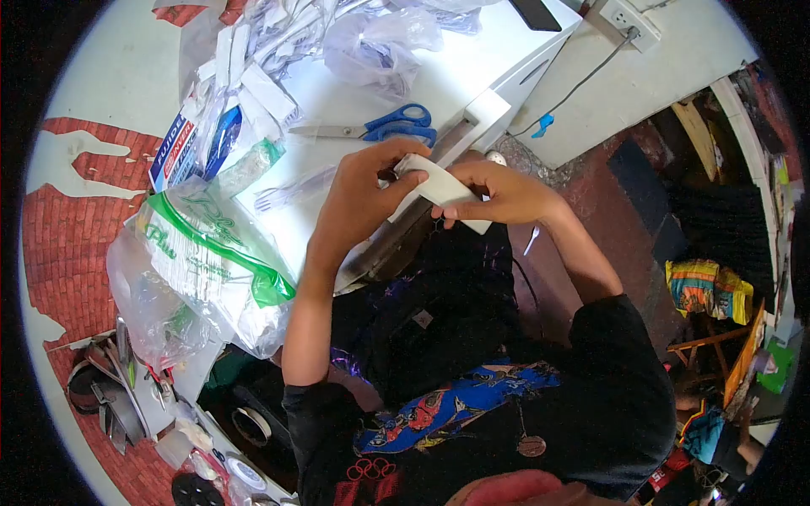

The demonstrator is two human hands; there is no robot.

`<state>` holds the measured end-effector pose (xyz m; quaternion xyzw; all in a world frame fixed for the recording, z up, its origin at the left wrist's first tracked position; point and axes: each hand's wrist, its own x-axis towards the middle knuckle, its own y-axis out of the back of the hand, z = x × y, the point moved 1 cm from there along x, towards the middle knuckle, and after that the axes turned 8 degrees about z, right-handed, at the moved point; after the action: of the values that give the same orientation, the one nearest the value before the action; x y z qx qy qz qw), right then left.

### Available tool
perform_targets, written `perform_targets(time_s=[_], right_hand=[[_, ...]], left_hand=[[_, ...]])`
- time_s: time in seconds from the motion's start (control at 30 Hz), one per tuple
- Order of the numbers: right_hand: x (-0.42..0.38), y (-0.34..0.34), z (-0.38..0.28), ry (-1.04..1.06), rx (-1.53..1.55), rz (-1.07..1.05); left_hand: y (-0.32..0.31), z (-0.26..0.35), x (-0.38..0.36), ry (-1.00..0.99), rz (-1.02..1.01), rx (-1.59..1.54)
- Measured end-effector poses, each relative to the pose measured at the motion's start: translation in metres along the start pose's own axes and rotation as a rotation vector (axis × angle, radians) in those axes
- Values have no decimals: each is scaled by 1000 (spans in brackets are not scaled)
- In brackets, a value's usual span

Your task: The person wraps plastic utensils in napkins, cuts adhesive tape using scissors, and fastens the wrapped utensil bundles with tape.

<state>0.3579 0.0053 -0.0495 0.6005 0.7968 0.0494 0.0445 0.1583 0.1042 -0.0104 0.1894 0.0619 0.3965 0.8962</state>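
A white folded paper napkin [439, 185] is held between both hands above the table's front edge. My left hand [364, 196] grips its upper left end, with the thumb on top and the fingers behind. Around the lower right end, my right hand [506, 196] is closed, its thumb and fingers pinching the paper. Just beyond my left hand, blue-handled scissors [395, 123] lie on the white table [325, 103]. Clear plastic forks [291, 190] rest left of that hand. Whether anything is inside the folded napkin is hidden.
A green-and-white plastic pack of napkins [194, 244] lies at the table's left edge, beside a blue box [175, 152]. White wrapped pieces [261, 67] and a clear plastic bag [371, 52] are heaped at the back. A dark phone [537, 12] lies at the far right corner.
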Motion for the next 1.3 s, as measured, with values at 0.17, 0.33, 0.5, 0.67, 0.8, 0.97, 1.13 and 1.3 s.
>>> perform_targets(time_s=[0.17,0.33,0.5,0.67,0.8,0.97,1.13,1.3], right_hand=[[2,-6,3,67,-412,52],[10,3,16,-168,-26,283],[26,-11,34,-21,502,700],[33,-16,30,-22,331,739],[38,-13,22,9,87,727],[39,-13,24,59,132,775],[42,-42,26,66,188,986],[38,-64,25,130,209,1031]], left_hand=[[0,20,13,-162,-88,179],[19,10,14,-362,139,359],[25,-34,12,-327,123,475],[22,-51,13,-304,107,430],[21,-50,12,-325,130,419],[21,-49,10,-335,139,379],[18,-54,10,-318,169,362],[17,-55,9,-291,176,356]])
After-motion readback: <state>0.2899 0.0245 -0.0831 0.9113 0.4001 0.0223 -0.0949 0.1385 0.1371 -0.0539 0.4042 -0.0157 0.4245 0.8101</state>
